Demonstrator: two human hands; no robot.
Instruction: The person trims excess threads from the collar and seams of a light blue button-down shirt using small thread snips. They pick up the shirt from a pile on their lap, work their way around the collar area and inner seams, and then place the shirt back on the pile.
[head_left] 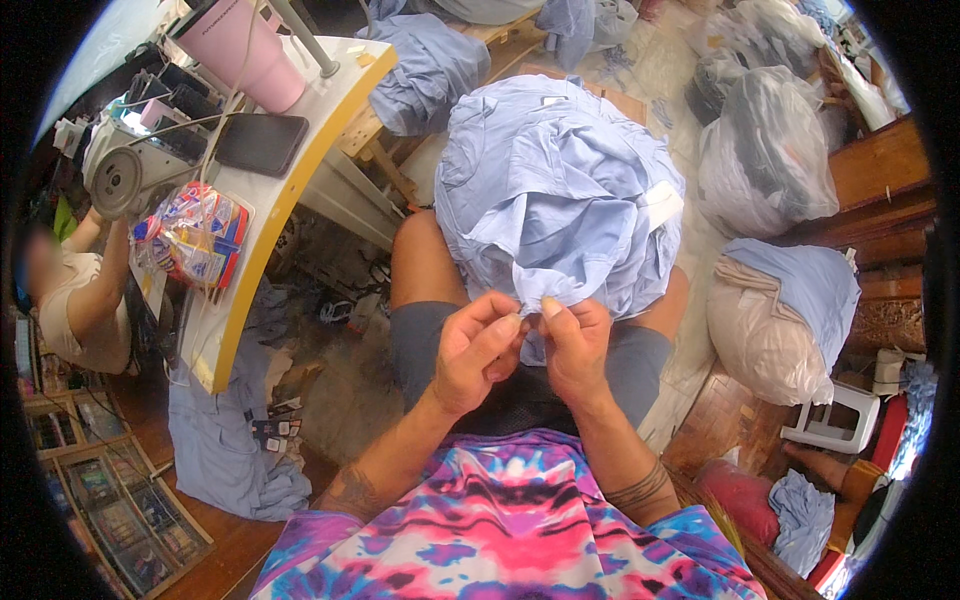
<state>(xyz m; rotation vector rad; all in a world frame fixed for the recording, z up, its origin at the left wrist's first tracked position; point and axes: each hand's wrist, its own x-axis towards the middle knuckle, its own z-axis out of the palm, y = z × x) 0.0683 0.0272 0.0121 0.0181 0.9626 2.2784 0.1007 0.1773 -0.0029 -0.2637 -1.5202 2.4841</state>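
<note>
A heap of light blue cloth (540, 180), apparently a garment with a pale label near its collar, lies bunched over my lap and beyond my knees. Both hands meet at its near edge. My left hand (478, 350) pinches the cloth between thumb and fingers. Close beside it, my right hand (572, 345) grips the same edge, thumb on top. Between the fingertips the fabric is gathered tight, and whether a thread or other small item is held there is hidden. A white tag or patch (661, 205) shows on the heap's right side.
At left stands a yellow-edged table (262, 260) with a pink tumbler (240, 60), a dark phone (262, 143) and a plastic-wrapped packet (195, 235). Another person (85, 300) sits beyond. Filled plastic bags (765, 150) and a white stool (835, 420) stand right. Blue cloth (225, 440) lies lower left.
</note>
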